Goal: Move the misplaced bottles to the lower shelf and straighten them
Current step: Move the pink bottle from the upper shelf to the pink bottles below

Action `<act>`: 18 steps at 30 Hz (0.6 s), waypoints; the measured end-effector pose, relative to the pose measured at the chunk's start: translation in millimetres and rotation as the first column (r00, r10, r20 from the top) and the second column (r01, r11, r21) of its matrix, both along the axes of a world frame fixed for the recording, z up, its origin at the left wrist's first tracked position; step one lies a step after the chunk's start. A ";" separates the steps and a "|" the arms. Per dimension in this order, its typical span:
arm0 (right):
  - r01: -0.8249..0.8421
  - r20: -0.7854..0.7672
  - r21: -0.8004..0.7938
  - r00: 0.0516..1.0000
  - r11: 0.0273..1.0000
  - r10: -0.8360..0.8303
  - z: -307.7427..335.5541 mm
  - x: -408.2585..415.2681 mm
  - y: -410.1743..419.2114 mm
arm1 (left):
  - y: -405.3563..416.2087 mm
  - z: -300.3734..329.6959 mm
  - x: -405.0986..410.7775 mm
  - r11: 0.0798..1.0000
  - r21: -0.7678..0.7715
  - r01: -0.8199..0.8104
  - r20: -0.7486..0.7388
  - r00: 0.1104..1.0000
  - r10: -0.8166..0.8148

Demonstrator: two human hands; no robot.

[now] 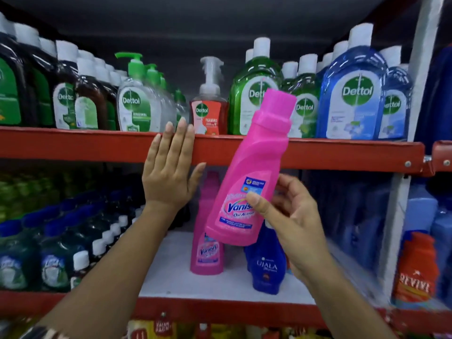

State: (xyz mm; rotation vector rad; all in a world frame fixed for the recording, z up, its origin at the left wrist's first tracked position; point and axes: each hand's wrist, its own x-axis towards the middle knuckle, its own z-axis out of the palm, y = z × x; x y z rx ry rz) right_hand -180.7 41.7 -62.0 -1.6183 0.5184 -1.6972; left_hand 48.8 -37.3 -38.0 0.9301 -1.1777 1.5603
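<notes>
My right hand [291, 216] grips a pink Vanish bottle [252, 167] by its lower body. The bottle is tilted, cap up and to the right, in front of the red edge of the upper shelf [97, 145]. My left hand [171, 167] is open with fingers spread, flat against that shelf edge, holding nothing. On the white lower shelf [220, 287] a second pink Vanish bottle [208, 245] stands upright behind the held one. A blue Ujala bottle [266, 267] stands just to its right.
Dettol bottles fill the upper shelf: brown ones [80, 99] at left, a red foaming pump [209, 106], green [252, 99] and blue ones [354, 94] at right. Dark blue-capped bottles [49, 245] crowd the lower shelf's left; an orange Revive pack [415, 267] sits far right.
</notes>
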 end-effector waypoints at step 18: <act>0.165 -0.283 0.141 0.952 0.976 -0.120 -120.4 44.4 -48.5 | -2.4 1.5 -1.1 0.998 -0.057 -0.027 0.006 1.000 0.028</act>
